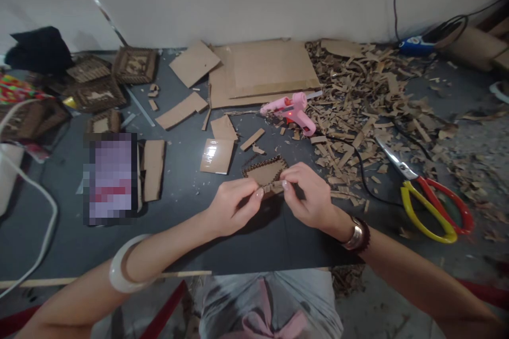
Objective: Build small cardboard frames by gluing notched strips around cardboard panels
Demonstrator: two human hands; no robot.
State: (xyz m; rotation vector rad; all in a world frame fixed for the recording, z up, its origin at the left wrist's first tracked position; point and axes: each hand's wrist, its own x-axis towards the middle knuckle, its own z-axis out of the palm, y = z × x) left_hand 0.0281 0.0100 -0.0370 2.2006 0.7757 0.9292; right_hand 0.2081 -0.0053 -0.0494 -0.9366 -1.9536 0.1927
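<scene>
A small cardboard tray [263,174] with a raised corrugated rim lies in front of me, partly covered by my fingers. Along its near edge runs a narrow cardboard strip [273,187]. My left hand [233,206] is closed, thumb and forefinger pinching the strip's left end. At the other end, my right hand [309,196] pinches the same strip. Whether the strip is fixed to the tray cannot be seen. Just beyond the tray, a pink glue gun [292,111] with a small red light rests on its side.
Cut cardboard pieces [217,156] and large sheets [274,66] lie beyond my hands. Cardboard scraps [358,111] heap at the right, beside scissors [425,196] with red and yellow handles. A black cord [363,172] crosses there. Leftward are a blurred-out phone-like item [111,180] and corrugated cardboard trays [135,65].
</scene>
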